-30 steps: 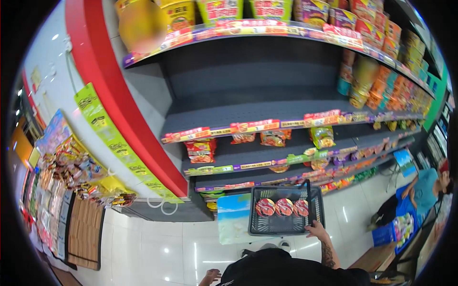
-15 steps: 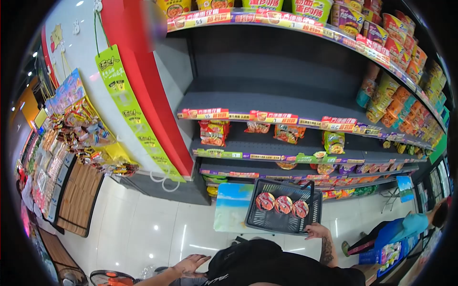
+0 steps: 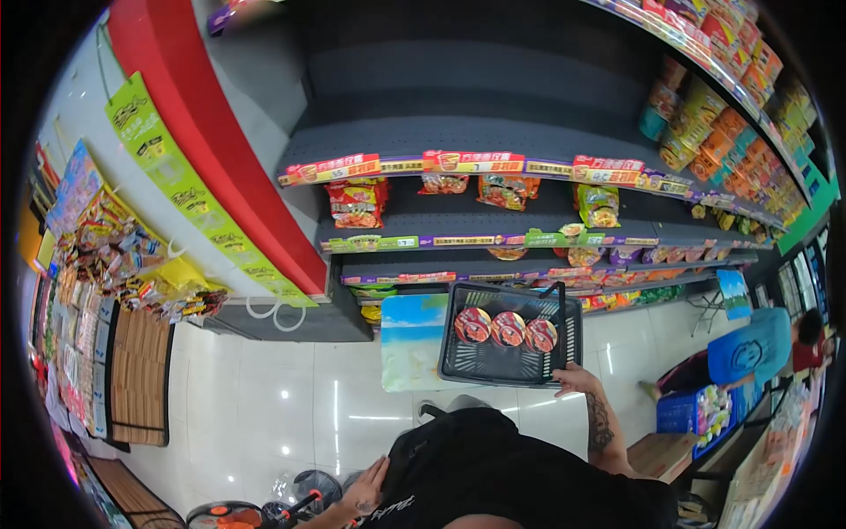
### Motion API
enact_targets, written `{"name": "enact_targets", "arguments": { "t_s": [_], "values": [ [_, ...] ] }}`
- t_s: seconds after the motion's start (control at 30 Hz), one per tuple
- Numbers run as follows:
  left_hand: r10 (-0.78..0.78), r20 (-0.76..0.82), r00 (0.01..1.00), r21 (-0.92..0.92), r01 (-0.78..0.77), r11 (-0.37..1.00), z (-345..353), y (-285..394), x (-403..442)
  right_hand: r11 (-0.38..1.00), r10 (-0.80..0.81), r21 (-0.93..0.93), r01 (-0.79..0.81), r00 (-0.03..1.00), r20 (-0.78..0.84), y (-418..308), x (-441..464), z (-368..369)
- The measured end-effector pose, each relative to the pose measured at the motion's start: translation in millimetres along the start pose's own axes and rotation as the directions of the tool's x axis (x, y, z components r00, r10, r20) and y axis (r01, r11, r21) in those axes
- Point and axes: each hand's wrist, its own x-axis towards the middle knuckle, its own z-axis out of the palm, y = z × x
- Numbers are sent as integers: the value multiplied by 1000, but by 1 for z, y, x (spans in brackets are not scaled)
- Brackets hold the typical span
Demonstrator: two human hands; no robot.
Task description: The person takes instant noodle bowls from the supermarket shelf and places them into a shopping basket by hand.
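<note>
A dark shopping basket (image 3: pixel 458 366) rests on a small table with a beach picture (image 3: pixel 410 344). Three round, red-lidded noodle cups (image 3: pixel 508 330) stand in a row inside it. At the basket's near right corner, my right hand (image 3: pixel 575 379) has its fingers closed on the rim, beside the raised handle. My left hand (image 3: pixel 368 487) is low at my left side against the black shirt, fingers extended and holding nothing.
Shelves ahead hold bagged noodles (image 3: pixel 356 204) and stacked cups (image 3: pixel 696 123). Hanging snacks (image 3: pixel 141 264) are at the left. A person in a blue shirt (image 3: pixel 749 348) bends near a blue crate (image 3: pixel 679 413) at the right. A fan (image 3: pixel 225 513) stands at lower left.
The view has shifted, so the basket and shelves sit higher in the picture. My left hand has come in against my side. My right hand stays at the basket's corner.
</note>
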Motion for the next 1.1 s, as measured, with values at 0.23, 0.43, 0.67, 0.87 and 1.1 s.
{"name": "enact_targets", "arguments": {
  "t_s": [0.23, 0.43, 0.67, 0.87, 1.1],
  "values": [
    [-557, 282, 781, -819, 498, 285, 49, -69, 33, 993, -82, 76, 86, 995, -55, 13, 2, 5],
    [-208, -53, 977, -765, 94, 637, 113, -136, 145, 995, -75, 53, 80, 993, -96, 7, -9, 15],
    [-578, 368, 729, -414, 685, 600, 12, -87, 217, 966, -229, 90, 241, 965, -125, 29, 7, 14],
    [-203, 724, 660, -331, 590, 736, -60, -45, 200, 960, -212, 115, 256, 929, -303, 31, -10, 33],
    [-263, 838, 477, -240, 757, 608, -15, -128, 229, 950, -255, -26, 311, 726, -639, 43, -1, 54]
  ]
}}
